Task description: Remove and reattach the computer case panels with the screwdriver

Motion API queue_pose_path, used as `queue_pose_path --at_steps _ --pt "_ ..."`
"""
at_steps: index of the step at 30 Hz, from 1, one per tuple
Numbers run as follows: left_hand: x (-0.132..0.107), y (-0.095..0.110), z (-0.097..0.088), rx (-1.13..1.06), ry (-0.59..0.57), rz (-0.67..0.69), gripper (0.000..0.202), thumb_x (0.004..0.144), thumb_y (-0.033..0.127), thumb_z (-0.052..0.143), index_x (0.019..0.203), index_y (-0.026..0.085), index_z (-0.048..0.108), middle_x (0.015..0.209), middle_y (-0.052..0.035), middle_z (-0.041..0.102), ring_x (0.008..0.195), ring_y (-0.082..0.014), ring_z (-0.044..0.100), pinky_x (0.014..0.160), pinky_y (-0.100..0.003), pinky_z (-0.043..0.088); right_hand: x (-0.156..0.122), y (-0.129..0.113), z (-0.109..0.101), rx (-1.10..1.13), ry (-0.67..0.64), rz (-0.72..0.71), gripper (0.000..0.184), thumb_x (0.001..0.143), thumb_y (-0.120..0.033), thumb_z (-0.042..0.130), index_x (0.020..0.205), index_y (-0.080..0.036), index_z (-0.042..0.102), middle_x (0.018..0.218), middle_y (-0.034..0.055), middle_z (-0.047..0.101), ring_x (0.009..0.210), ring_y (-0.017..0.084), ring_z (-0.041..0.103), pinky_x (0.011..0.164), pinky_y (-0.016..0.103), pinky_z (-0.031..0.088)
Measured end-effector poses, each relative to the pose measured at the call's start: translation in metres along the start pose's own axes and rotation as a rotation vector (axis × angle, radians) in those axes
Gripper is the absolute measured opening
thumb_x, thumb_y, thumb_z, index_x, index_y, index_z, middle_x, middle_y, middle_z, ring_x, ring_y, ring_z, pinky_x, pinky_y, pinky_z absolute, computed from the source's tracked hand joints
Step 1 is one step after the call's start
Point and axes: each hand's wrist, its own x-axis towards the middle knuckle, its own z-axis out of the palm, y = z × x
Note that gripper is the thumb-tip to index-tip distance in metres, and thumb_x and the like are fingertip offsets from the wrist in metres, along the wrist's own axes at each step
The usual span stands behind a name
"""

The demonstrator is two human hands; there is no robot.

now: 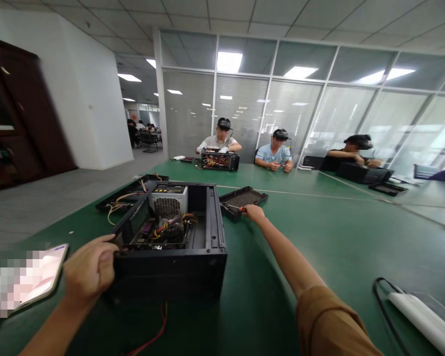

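A black computer case (170,269) lies open-side up on the green table, its power supply (169,200) and bundled cables showing inside. My left hand (91,267) is closed on the near left corner of the case. Beyond the case's right side, my right hand (254,213) is closed around a screwdriver (242,209) with an orange-red handle. Its thin shaft points left, over a shallow black panel (249,197) lying hollow side up. Whether the tip touches the panel is too small to tell.
Another black panel with loose cables (124,198) lies behind the case. At far left is a phone (46,277); at right, a white power strip (422,316) with a black cord. Red wires (159,331) trail in front. Several people sit across the table, some with computer cases (220,160).
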Motion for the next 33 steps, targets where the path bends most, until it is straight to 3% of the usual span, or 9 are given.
queue_pose_path --at_steps 5,7,10,13,16,20,24,28,33 --pt "0.046 -0.074 0.016 0.218 -0.075 0.068 0.029 0.077 0.028 0.031 0.067 0.018 0.056 0.076 -0.0051 0.061 0.092 -0.0190 0.057 0.088 -0.031 0.041 -0.051 -0.007 -0.010 -0.265 -0.154 -0.043 0.021 0.069 -0.035 0.065 0.077 -0.016 0.067 0.092 0.0143 0.065 0.094 0.030 0.057 0.080 0.035 0.040" --pt "0.063 -0.088 0.024 0.312 -0.140 0.045 0.038 0.082 0.027 0.024 0.073 0.015 0.059 0.083 -0.0066 0.061 0.095 -0.0179 0.054 0.091 -0.029 0.038 -0.082 -0.024 -0.008 -0.328 -0.194 -0.064 0.025 0.074 -0.039 0.059 0.081 -0.016 0.067 0.093 0.0138 0.065 0.093 0.029 0.057 0.080 0.035 0.041" --pt "0.080 -0.091 0.031 0.369 -0.274 -0.076 0.045 0.086 0.031 0.019 0.088 0.016 0.061 0.093 -0.0043 0.058 0.092 -0.0156 0.051 0.088 -0.028 0.037 -0.132 -0.062 -0.006 -0.433 -0.258 -0.188 0.031 0.082 -0.041 0.046 0.089 -0.018 0.065 0.094 0.0108 0.065 0.091 0.024 0.059 0.078 0.032 0.042" --pt "0.087 -0.074 0.031 0.293 -0.301 -0.167 0.043 0.087 0.035 0.020 0.100 0.018 0.057 0.096 -0.0005 0.057 0.087 -0.0124 0.050 0.083 -0.023 0.039 -0.177 -0.103 -0.014 -0.507 -0.326 -0.349 0.035 0.083 -0.044 0.042 0.093 -0.019 0.064 0.091 0.0099 0.066 0.087 0.023 0.060 0.073 0.030 0.044" --pt "0.086 -0.036 0.026 0.151 -0.237 -0.134 0.035 0.085 0.036 0.031 0.097 0.016 0.056 0.095 -0.0003 0.058 0.087 -0.0110 0.051 0.084 -0.022 0.039 -0.211 -0.126 -0.037 -0.515 -0.298 -0.321 0.042 0.082 -0.051 0.039 0.094 -0.019 0.063 0.087 0.0102 0.066 0.084 0.023 0.061 0.071 0.030 0.044" --pt "0.076 0.028 0.015 -0.081 -0.367 0.005 0.032 0.080 0.043 0.045 0.089 0.016 0.060 0.095 -0.0018 0.061 0.086 -0.0121 0.054 0.086 -0.025 0.041 -0.247 -0.123 -0.062 -0.551 -0.263 -0.192 0.044 0.081 -0.053 0.040 0.087 -0.018 0.066 0.081 0.0115 0.066 0.076 0.024 0.062 0.066 0.031 0.044" --pt "0.065 0.076 0.015 -0.248 -0.547 0.149 0.034 0.079 0.048 0.047 0.092 0.021 0.064 0.100 -0.0013 0.063 0.096 -0.0153 0.055 0.093 -0.030 0.038 -0.271 -0.119 -0.055 -0.503 -0.347 -0.182 0.043 0.077 -0.055 0.046 0.083 -0.019 0.067 0.079 0.0102 0.067 0.075 0.023 0.063 0.063 0.029 0.044" --pt "0.060 0.093 0.030 -0.269 -0.625 0.212 0.037 0.079 0.045 0.048 0.106 0.023 0.059 0.098 -0.0006 0.065 0.094 -0.0160 0.058 0.091 -0.028 0.040 -0.281 -0.133 -0.037 -0.490 -0.315 -0.197 0.030 0.080 -0.040 0.045 0.082 -0.020 0.066 0.080 0.0091 0.067 0.076 0.022 0.063 0.065 0.029 0.044" --pt "0.067 0.087 0.049 -0.100 -0.483 0.097 0.031 0.079 0.042 0.047 0.095 0.020 0.062 0.095 -0.0024 0.066 0.087 -0.0183 0.060 0.084 -0.027 0.043 -0.285 -0.154 -0.021 -0.402 -0.286 -0.231 0.035 0.077 -0.047 0.047 0.085 -0.017 0.064 0.082 0.0098 0.066 0.078 0.023 0.062 0.066 0.031 0.046"
